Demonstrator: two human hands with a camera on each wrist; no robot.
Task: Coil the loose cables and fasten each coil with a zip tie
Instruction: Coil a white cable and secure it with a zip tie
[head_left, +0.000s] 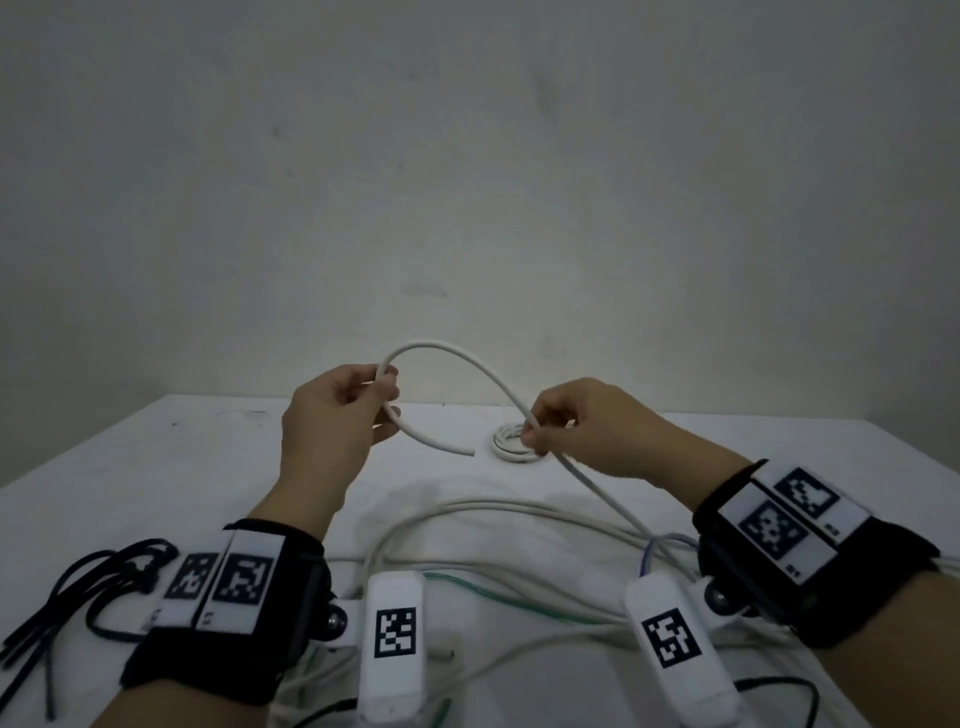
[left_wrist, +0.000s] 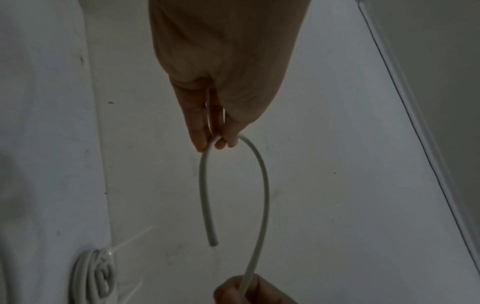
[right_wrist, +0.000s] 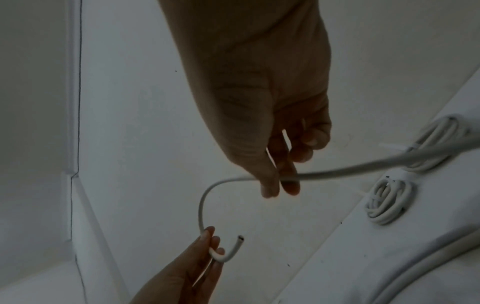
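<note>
Hands hold one white cable (head_left: 457, 358) up over the desk (head_left: 218, 457). The left hand (head_left: 332, 415) pinches it near the cut end, fingers (left_wrist: 200, 131) curled round it, so the short tail hooks down and stops in the air. From there the cable arches over to the right hand (head_left: 576, 426), whose fingers (right_wrist: 270, 183) are closed on it; past that grip it slopes down to the loose cables (head_left: 498, 545) lying on the desk near the person.

Only the head view shows that tangle, the black zip ties (head_left: 78, 597) at the near left, and the marker bands on both wrists. It shows one finished coil (head_left: 511, 444) on the desk, partly behind the right hand.

The right wrist view shows two coils (right_wrist: 389, 199) lying side by side, one with a pale tie tail sticking out, and the dark core at the cable's cut end (right_wrist: 240, 238).

The left wrist view shows one coil (left_wrist: 93, 273) with a pale tie tail, and the arch from above, right hand at the bottom edge.
</note>
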